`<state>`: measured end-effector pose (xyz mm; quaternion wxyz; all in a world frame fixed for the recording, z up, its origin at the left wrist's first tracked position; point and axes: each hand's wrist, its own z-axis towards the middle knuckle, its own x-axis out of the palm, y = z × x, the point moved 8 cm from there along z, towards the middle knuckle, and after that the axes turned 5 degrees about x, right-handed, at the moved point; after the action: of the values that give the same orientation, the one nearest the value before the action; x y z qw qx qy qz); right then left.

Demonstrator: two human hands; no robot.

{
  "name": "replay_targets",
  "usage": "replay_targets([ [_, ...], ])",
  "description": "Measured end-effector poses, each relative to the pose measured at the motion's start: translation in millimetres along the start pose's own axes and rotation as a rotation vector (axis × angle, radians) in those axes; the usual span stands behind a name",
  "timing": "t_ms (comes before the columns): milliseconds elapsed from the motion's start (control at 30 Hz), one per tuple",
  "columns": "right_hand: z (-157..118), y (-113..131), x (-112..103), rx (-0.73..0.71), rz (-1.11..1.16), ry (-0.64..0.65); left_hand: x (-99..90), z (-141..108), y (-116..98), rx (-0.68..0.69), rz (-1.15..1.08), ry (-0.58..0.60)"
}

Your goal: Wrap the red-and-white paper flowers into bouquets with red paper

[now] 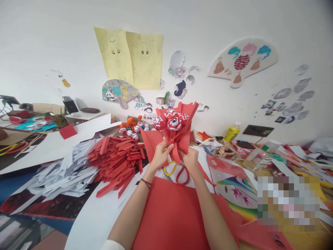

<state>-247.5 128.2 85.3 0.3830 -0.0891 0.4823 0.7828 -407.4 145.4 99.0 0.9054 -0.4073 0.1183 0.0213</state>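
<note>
Left hand (pixel 160 153): grip is pinching the red paper wrapper (pixel 152 143) near its lower middle, thumb lying on the front. Right hand (pixel 191 159): grip is closing on the wrapper's lower right edge; its fingertips are partly hidden. Both forearms are reaching forward over a large red sheet (pixel 173 211), a dark band circling the left wrist.

Wrapper is standing roughly upright between the hands, its upper edges flaring outward and its folds gathering toward the thumb. Red-and-white paper flowers (pixel 174 124) are sitting clustered in its opening.

Just below the wrapper, a yellow loop (pixel 170 174) and a red loop (pixel 188 176) are showing, resembling scissor handles; the rest is not clear.

To the left, a heap of red paper strips (pixel 116 156) is lying against a heap of white paper strips (pixel 66 170), the two touching. Behind the red heap, smaller red-and-white balls (pixel 130 133) are resting near orange pieces (pixel 130 124). To the right, beyond the hands, a yellow-labelled bottle (pixel 232 133) is leaning near the wall (pixel 192 21).
</note>
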Motion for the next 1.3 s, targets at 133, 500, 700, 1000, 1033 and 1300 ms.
replay_targets([
  [133,-0.2,2.6,-0.3,0.021,0.094,0.009,-3.0,0.2,1.7,-0.02,-0.042,-0.006],
  [500,0.3,-11.5,1.2,0.203,0.518,0.04,-3.3,-2.1,-2.2,-0.056,-0.173,0.041],
  [700,0.4,-12.9,0.7,0.18,0.601,0.072,-5.0,-4.1,-3.9,-0.1,-0.174,0.038],
  [1000,1.9,-6.2,5.9,0.019,0.279,0.156,-11.0,-1.1,-5.1,-0.056,-0.248,0.012],
  [1033,2.1,-6.2,5.9,-0.002,0.239,0.148,-10.7,-1.1,-5.4,-0.055,-0.245,0.013],
  [1300,2.5,-2.8,-2.7,-0.06,0.113,0.037,-3.8,-2.4,-3.2,-0.056,-0.163,0.038],
])
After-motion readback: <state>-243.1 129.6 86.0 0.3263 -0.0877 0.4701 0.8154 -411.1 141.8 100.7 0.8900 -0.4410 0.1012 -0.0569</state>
